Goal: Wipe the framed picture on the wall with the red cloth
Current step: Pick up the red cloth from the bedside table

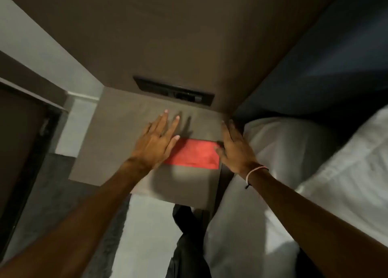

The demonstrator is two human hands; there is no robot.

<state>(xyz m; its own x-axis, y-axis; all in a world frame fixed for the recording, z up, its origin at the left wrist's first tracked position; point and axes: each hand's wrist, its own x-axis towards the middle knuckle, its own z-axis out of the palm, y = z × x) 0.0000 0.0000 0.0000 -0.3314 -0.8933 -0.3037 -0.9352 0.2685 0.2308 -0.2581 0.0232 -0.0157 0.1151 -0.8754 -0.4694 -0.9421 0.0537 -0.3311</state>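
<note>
A white bed fills the right side, and a grey-brown nightstand stands against the panelled wall, just left of the bed. The framed picture is not in view. The red cloth lies folded flat on the nightstand top, near its right edge and toward the front. The left hand rests at the cloth's left end, fingers spread wide and flat; the right hand sits at its right end, fingers straight and open, holding nothing. The cloth looks light, soft and limp, so a pinch at an edge or a gathered fistful should lift it. No containers show.
</note>
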